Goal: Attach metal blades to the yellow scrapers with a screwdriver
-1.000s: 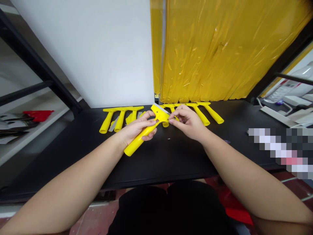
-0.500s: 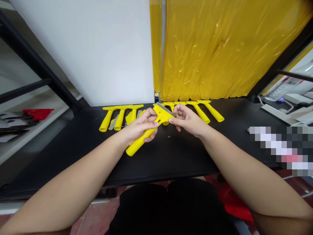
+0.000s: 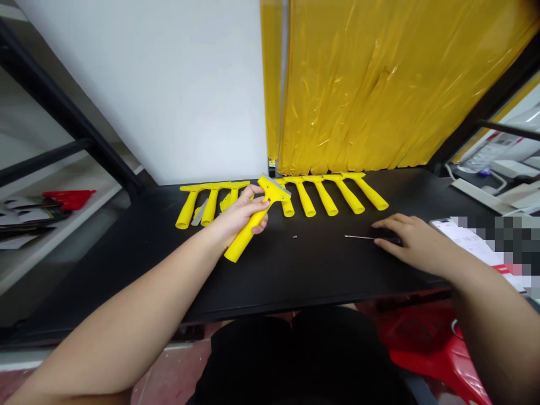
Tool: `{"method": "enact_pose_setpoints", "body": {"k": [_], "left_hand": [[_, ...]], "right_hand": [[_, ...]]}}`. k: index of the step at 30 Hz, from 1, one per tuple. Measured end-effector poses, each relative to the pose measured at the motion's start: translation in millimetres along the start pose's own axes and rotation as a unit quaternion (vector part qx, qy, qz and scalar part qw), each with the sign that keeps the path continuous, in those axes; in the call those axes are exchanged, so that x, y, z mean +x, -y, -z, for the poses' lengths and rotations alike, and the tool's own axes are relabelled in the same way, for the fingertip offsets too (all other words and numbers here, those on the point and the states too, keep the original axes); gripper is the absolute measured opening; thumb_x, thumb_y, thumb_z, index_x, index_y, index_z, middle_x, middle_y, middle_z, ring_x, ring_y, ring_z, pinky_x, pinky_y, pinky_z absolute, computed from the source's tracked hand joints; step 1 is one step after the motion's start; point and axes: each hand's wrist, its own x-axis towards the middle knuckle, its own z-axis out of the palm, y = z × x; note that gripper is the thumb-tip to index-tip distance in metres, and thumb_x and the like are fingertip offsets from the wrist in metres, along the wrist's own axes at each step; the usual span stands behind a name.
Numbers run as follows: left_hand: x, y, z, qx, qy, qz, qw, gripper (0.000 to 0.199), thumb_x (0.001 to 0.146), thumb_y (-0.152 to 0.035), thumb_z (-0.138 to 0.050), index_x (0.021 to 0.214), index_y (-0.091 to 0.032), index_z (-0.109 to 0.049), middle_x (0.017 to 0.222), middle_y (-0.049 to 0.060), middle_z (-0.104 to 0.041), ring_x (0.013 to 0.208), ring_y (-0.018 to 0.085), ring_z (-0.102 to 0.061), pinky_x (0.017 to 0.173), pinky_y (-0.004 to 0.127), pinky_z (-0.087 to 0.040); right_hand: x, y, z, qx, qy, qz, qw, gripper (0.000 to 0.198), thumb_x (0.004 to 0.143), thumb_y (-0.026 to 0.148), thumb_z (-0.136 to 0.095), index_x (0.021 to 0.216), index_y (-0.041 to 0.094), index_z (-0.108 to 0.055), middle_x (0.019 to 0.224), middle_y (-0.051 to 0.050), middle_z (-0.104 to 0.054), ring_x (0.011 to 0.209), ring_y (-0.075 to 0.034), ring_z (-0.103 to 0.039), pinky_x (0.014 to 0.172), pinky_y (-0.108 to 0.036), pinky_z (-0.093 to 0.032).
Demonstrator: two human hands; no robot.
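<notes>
At the middle of the frame, the left hand (image 3: 243, 216) holds a yellow scraper (image 3: 247, 238); at right, the right hand (image 3: 415, 241) is at a screwdriver (image 3: 360, 237).
The left grip is closed around the scraper just below its head; the scraper is tilted, blade (image 3: 277, 187) toward the upper right, handle end toward the lower left. The right grip is partly open, thumb and forefinger apart at the screwdriver's dark handle; I cannot tell if it has firm hold. A small screw (image 3: 295, 237) lies on the tabletop (image 3: 312, 273), between both hands. Behind, other scrapers (image 3: 329, 201) lie side by side; a phone (image 3: 448, 229) is beside the right hand.
</notes>
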Motion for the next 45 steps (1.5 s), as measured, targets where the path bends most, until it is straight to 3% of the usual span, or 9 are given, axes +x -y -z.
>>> {"method": "enact_pose_setpoints", "body": {"k": [3, 6, 9, 12, 16, 19, 25, 29, 45], "left_hand": [[2, 5, 0, 0.003, -0.006, -0.010, 1.000, 0.053, 0.078, -0.028, -0.083, 0.110, -0.028, -0.040, 0.085, -0.005, -0.060, 0.049, 0.010, -0.060, 0.035, 0.015, -0.035], [2, 8, -1, 0.014, -0.008, -0.030, 0.999, 0.052, 0.079, -0.029, -0.083, 0.110, -0.028, -0.041, 0.089, -0.005, -0.060, 0.049, 0.009, -0.060, 0.036, 0.015, -0.036], [1, 9, -1, 0.041, -0.009, -0.060, 0.997, 0.048, 0.082, -0.030, -0.080, 0.110, -0.027, -0.041, 0.092, -0.005, -0.058, 0.050, 0.008, -0.060, 0.036, 0.016, -0.038], [2, 11, 2, 0.069, -0.012, -0.094, 0.993, 0.043, 0.085, -0.030, -0.077, 0.108, -0.027, -0.041, 0.096, -0.005, -0.058, 0.050, 0.007, -0.060, 0.036, 0.017, -0.040], [8, 13, 9, 0.078, -0.029, -0.122, 0.989, 0.043, 0.085, -0.031, -0.077, 0.107, -0.027, -0.040, 0.103, -0.003, -0.059, 0.050, 0.007, -0.061, 0.036, 0.019, -0.042], [11, 13, 12, 0.069, -0.048, -0.133, 0.988, 0.044, 0.084, -0.030, -0.077, 0.107, -0.027, -0.040, 0.103, -0.003, -0.058, 0.049, 0.007, -0.061, 0.036, 0.019, -0.042], [10, 14, 7, 0.061, -0.050, -0.139, 0.987, 0.041, 0.085, -0.027, -0.075, 0.106, -0.026, -0.039, 0.102, -0.004, -0.059, 0.049, 0.007, -0.060, 0.037, 0.019, -0.042], [8, 14, 3, 0.061, -0.049, -0.136, 0.988, 0.041, 0.086, -0.026, -0.074, 0.106, -0.026, -0.039, 0.104, -0.003, -0.059, 0.050, 0.007, -0.060, 0.037, 0.020, -0.042], [7, 13, 2, 0.063, -0.043, -0.132, 0.988, 0.040, 0.087, -0.027, -0.074, 0.107, -0.026, -0.039, 0.103, -0.003, -0.057, 0.051, 0.007, -0.061, 0.038, 0.020, -0.042]], "right_hand": [[-12, 1, -6, 0.019, 0.022, -0.015, 0.999, 0.020, 0.100, 0.036, -0.053, 0.096, 0.024, -0.068, 0.099, -0.011, -0.072, 0.090, -0.031, -0.069, 0.083, -0.047, -0.054], [-2, 29, -3, 0.056, 0.001, -0.013, 0.998, 0.019, 0.105, 0.037, -0.049, 0.098, 0.024, -0.061, 0.097, -0.009, -0.070, 0.087, -0.027, -0.068, 0.081, -0.042, -0.051], [25, 65, 8, 0.131, 0.004, 0.003, 0.991, 0.019, 0.108, 0.040, -0.045, 0.106, 0.025, -0.057, 0.089, -0.004, -0.069, 0.073, -0.021, -0.065, 0.069, -0.035, -0.047], [64, 90, 18, 0.117, 0.017, 0.028, 0.993, 0.019, 0.108, 0.043, -0.047, 0.108, 0.027, -0.057, 0.077, -0.001, -0.064, 0.063, -0.020, -0.058, 0.061, -0.033, -0.040], [116, 101, 12, 0.136, 0.012, 0.054, 0.989, 0.015, 0.102, 0.038, -0.055, 0.106, 0.024, -0.050, 0.085, -0.004, -0.067, 0.070, -0.022, -0.060, 0.065, -0.034, -0.042], [136, 102, -4, 0.155, -0.016, 0.060, 0.986, 0.012, 0.101, 0.033, -0.054, 0.104, 0.023, -0.048, 0.088, -0.006, -0.067, 0.073, -0.023, -0.060, 0.067, -0.034, -0.042], [128, 111, -24, 0.175, -0.049, 0.083, 0.980, 0.012, 0.101, 0.034, -0.054, 0.104, 0.023, -0.050, 0.088, -0.006, -0.068, 0.075, -0.023, -0.062, 0.069, -0.035, -0.042], [125, 115, -24, 0.173, -0.027, 0.079, 0.981, 0.010, 0.101, 0.032, -0.054, 0.103, 0.023, -0.049, 0.086, -0.005, -0.067, 0.072, -0.023, -0.060, 0.068, -0.035, -0.041], [124, 112, -25, 0.179, -0.045, 0.075, 0.980, 0.012, 0.101, 0.034, -0.055, 0.104, 0.024, -0.051, 0.086, -0.005, -0.068, 0.071, -0.022, -0.060, 0.067, -0.034, -0.041]]}}
